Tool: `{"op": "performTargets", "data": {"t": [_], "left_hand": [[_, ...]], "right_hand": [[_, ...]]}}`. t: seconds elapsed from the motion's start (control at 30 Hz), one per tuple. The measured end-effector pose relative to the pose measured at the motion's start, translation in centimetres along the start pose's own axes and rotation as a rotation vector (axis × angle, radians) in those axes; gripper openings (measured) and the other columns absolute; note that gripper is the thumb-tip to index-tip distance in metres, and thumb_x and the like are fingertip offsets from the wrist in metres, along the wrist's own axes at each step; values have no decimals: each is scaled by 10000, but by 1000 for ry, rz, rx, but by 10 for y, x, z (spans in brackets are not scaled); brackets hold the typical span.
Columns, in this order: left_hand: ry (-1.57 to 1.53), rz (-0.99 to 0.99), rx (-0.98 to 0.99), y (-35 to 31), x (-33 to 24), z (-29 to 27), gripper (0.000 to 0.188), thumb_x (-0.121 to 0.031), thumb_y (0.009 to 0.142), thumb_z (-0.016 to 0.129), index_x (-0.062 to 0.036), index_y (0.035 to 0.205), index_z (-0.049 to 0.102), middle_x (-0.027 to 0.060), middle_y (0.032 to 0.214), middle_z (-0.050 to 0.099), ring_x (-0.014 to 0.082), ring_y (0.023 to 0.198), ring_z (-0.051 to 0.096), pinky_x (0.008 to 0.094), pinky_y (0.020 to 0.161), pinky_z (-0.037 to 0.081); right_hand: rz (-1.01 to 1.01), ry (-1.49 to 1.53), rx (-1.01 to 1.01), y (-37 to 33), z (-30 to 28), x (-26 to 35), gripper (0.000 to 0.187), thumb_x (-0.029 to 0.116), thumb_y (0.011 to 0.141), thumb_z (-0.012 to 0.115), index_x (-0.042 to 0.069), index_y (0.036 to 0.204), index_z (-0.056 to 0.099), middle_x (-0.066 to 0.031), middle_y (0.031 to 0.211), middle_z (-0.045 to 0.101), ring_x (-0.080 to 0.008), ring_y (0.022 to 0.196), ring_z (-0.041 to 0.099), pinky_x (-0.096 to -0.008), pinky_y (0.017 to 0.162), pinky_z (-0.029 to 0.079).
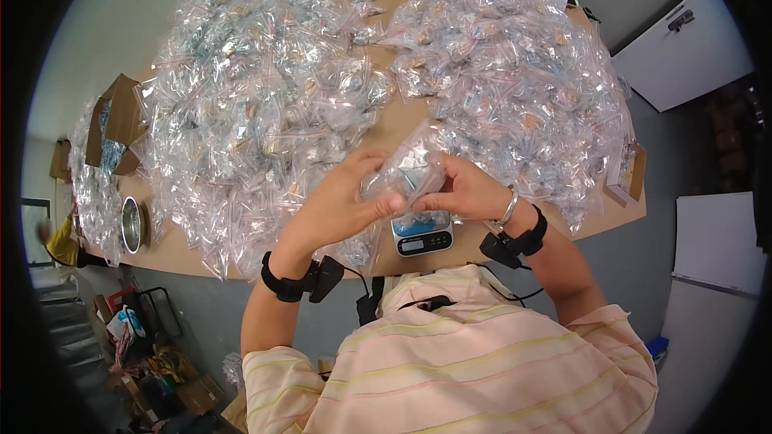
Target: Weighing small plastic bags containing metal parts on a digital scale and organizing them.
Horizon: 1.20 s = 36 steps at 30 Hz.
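Note:
Between my two hands is a clear plastic zip bag (414, 162) with small contents I cannot make out. My left hand (342, 197) grips its left side, thumb and fingers closed on it. On the other side my right hand (468, 190) pinches the bag's edge between thumb and fingers. Just below the bag sits a small digital scale (424, 242) with a blue top, partly hidden by the bag and my hands. Large heaps of similar clear filled bags (265, 96) lie to the left, and another heap (507, 72) lies to the right.
The brown table (386, 124) shows between the heaps. At left stand an open cardboard box (122, 124) with blue-grey pieces and a metal bowl (132, 224). A small carton (631, 173) rests at the right edge. A person's yellow sleeve (63, 245) shows far left.

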<state>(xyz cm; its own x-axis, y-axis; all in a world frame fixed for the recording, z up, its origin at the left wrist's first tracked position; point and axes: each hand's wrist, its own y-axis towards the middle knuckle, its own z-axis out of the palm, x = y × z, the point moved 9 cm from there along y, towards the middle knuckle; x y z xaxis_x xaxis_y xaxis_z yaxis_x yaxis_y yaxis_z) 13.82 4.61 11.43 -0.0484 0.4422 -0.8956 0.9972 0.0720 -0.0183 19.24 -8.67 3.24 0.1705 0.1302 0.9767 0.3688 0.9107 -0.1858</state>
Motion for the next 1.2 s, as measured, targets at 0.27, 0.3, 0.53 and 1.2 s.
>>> {"op": "performTargets", "data": {"t": [0.27, 0.3, 0.53, 1.2], "left_hand": [[-49, -274, -153, -44, 76, 24, 329, -229, 767, 817, -1, 974, 701, 130, 869, 714, 200, 748, 666, 323, 696, 511], [-49, -277, -154, -51, 85, 23, 329, -229, 767, 817, -1, 974, 701, 130, 869, 714, 200, 748, 666, 323, 696, 511], [153, -464, -235, -106, 158, 8, 456, -213, 819, 758, 17, 1174, 591, 161, 906, 710, 255, 808, 679, 369, 732, 517], [859, -165, -118, -25, 177, 127, 589, -350, 742, 788, -14, 1165, 555, 133, 1023, 536, 300, 988, 542, 426, 789, 490]], "right_hand": [[-36, 149, -113, 10, -4, -39, 539, 181, 816, 797, 35, 1235, 491, -71, 1223, 548, -173, 1052, 615, -314, 858, 521], [34, 195, -122, 10, -7, -55, 538, 199, 807, 803, 37, 1223, 504, -92, 1240, 535, -200, 1053, 619, -335, 868, 518], [-107, -1122, -157, 14, 5, -129, 636, 236, 741, 804, 138, 1304, 526, -133, 1245, 503, -379, 1172, 464, -467, 1032, 390], [-175, -1027, -923, -60, -240, 139, 371, 104, 851, 605, 107, 1221, 639, -121, 1067, 623, -260, 949, 595, -345, 834, 483]]}}
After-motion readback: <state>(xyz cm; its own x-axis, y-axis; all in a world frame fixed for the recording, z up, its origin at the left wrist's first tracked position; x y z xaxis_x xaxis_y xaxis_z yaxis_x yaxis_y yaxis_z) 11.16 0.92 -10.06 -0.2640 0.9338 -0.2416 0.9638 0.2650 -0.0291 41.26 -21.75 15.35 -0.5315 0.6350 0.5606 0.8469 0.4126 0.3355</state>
